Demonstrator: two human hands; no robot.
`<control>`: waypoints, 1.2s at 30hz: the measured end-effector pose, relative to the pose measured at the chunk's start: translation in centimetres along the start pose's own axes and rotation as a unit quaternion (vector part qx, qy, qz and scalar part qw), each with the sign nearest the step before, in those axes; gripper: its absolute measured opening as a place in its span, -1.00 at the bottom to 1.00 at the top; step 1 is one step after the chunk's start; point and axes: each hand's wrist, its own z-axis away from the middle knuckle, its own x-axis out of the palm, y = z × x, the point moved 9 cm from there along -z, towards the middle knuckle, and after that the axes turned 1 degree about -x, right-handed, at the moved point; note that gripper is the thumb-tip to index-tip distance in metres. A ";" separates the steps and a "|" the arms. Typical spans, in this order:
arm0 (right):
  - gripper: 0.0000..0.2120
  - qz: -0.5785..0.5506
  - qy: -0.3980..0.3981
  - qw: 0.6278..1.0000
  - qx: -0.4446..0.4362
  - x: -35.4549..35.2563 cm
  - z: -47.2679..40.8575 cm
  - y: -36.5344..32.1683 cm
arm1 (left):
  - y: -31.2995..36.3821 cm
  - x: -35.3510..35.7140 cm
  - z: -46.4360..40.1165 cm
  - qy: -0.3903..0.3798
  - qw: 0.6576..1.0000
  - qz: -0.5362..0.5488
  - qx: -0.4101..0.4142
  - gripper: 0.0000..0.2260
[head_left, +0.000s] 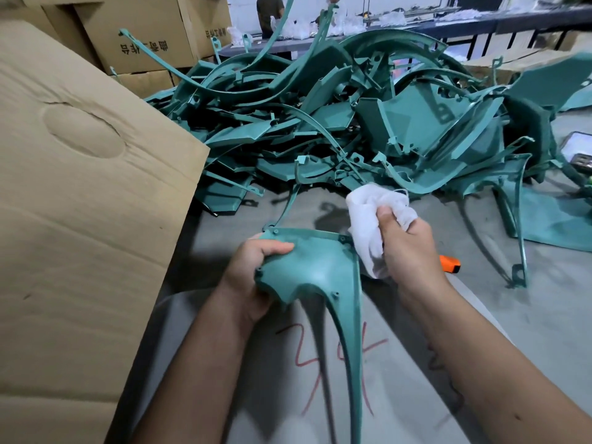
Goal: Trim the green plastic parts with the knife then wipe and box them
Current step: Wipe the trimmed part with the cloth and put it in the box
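Head view shows my right hand with fingers curled tight around a bunched white cloth, thumb laid over the top, the wad pressed against the upper right edge of the green part. I judge that bunching gives a firm pad for rubbing dust off the rim. My left hand pinches the part's left corner, thumb on the face and the other fingers hidden beneath it, so I cannot tell how they lie; that grip looks meant to brace the piece against the wiping push. The part hangs above the grey table near its front edge, its long thin leg trailing toward me.

Just right of my right wrist lies the orange knife, set down within reach, which suggests trimming on this piece is done. Farther back, a heap of green parts covers the table's far side. Along the left edge stands a big cardboard box, close by for packing.
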 end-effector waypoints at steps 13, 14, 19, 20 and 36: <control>-0.81 0.000 -0.111 0.994 -0.007 3.0 2.2 -0.2 | 0.8 -0.8 -0.2 0.096 0.989 0.038 0.103 -0.64; -0.82 0.001 -0.129 0.992 -0.015 3.5 2.7 -0.4 | 0.7 -1.5 -0.5 0.120 0.987 0.061 0.091 -0.64; -0.79 -0.077 -0.249 0.965 0.010 6.0 5.3 -1.2 | 0.9 -4.8 -1.5 0.188 0.968 0.151 0.073 -0.81; -0.78 -0.079 -0.263 0.962 0.006 6.1 5.4 -1.4 | 0.9 -5.4 -1.6 0.206 0.962 0.160 0.076 -0.86; -0.84 0.038 -0.547 0.836 0.013 5.2 6.7 -0.9 | 4.9 -8.5 2.1 0.206 0.908 0.294 0.216 -0.79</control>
